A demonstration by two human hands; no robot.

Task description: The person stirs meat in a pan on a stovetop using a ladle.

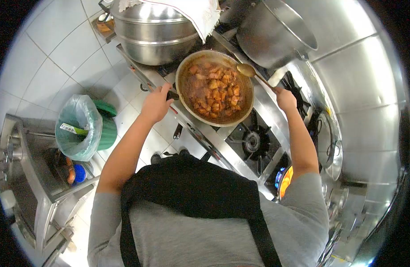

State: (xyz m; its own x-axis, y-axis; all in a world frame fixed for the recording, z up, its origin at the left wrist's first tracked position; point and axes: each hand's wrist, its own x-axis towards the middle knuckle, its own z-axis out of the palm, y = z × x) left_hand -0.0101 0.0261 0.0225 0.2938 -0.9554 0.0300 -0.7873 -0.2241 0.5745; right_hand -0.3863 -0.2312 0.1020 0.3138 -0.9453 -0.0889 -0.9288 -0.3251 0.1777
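Note:
A wide frying pan (pixel 181 103) sits on the stove, with browned chunks of food (pixel 216 89) in dark sauce inside it. At its left side, my left hand (pixel 157 104) is closed around the pan's short dark handle (pixel 172 95). My right hand (pixel 286 99) grips the far end of a long metal spoon (pixel 246 70). The spoon's bowl is over the pan's right rim, above the food. Whether it touches the rim, I cannot tell.
A large lidded steel pot (pixel 156 33) with a white cloth (pixel 198 13) stands behind the pan, and a tall pot (pixel 276 35) at back right. A bare burner (pixel 252 141) is nearer me; blue flame (pixel 279 177) burns by my right arm. A green bin (pixel 108 133) stands left.

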